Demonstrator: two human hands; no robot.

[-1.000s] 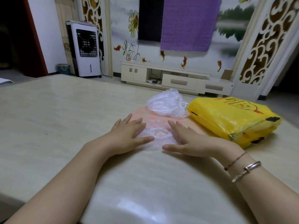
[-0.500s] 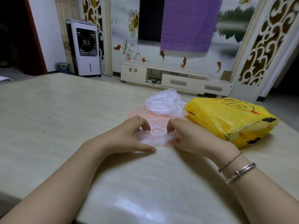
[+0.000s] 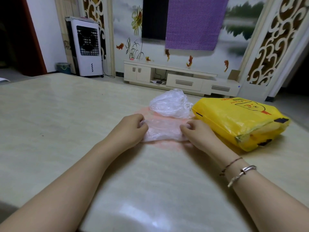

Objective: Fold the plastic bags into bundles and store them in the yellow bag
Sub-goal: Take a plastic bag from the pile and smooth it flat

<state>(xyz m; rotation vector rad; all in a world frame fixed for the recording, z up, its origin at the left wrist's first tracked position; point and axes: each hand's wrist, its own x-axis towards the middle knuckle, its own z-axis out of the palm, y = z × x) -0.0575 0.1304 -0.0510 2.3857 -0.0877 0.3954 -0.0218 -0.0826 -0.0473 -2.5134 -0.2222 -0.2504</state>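
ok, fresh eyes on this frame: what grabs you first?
The yellow bag at the right of the table, bright and bulging. Then the two hands, left and right, pinching the ends of a clear bag at mid-table. Behind it a crumpled clear bag sits on a pink sheet.

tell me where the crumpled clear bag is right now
In the head view the crumpled clear bag sits on the table right of centre, just beyond both hands, touching the yellow bag on its right.
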